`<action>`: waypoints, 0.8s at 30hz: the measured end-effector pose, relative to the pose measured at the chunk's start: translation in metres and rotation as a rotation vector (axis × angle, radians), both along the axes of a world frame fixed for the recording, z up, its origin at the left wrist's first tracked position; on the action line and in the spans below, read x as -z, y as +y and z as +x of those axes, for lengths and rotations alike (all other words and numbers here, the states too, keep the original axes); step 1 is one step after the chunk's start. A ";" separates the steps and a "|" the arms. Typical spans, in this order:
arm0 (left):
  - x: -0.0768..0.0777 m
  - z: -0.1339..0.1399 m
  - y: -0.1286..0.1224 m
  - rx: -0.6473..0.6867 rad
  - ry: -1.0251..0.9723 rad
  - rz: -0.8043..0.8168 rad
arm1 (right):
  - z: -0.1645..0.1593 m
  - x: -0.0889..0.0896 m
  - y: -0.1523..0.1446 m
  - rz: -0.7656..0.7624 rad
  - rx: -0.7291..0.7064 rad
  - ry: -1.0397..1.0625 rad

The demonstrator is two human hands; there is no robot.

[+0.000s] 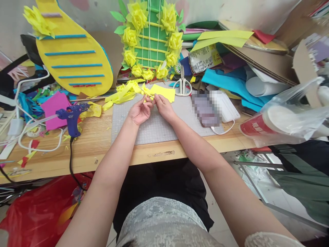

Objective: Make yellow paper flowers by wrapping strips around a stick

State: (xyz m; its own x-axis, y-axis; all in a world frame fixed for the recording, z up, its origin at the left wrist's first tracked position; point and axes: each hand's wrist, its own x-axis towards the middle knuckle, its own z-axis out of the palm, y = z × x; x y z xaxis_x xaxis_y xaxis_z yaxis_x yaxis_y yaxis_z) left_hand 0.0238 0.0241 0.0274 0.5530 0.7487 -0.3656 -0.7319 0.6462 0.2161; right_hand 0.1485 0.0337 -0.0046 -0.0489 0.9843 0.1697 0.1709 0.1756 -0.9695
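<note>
My left hand (140,111) and my right hand (163,107) meet over the grey cutting mat (154,128). Pinched between their fingers is a small piece of yellow paper (146,92), partly hidden by the fingertips. Just behind the right hand lies a flat yellow paper sheet (167,92). To the left is a heap of crumpled yellow paper strips (125,92). White-handled scissors (183,85) rest at the back of the mat. A green paper panel (153,44) ringed with yellow paper flowers stands behind.
A blue glue gun (72,118) stands at the left, its cord hanging over the table edge. Behind it leans a yellow board (77,61) with blue bars. A phone (207,109), a white power bank (226,106), a bagged cup (259,125) and stacked paper and cardboard crowd the right.
</note>
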 end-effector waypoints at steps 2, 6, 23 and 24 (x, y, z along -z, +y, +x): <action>0.001 -0.001 0.000 0.017 -0.024 0.000 | 0.000 0.002 0.001 0.001 0.006 0.027; 0.003 -0.003 0.001 0.021 -0.040 0.019 | -0.001 0.000 0.000 -0.042 0.004 0.053; 0.000 -0.004 0.000 -0.024 0.068 0.037 | 0.004 -0.021 -0.011 -0.290 -0.154 0.302; -0.001 -0.003 0.000 -0.020 0.064 0.030 | 0.004 -0.020 -0.011 -0.254 -0.145 0.295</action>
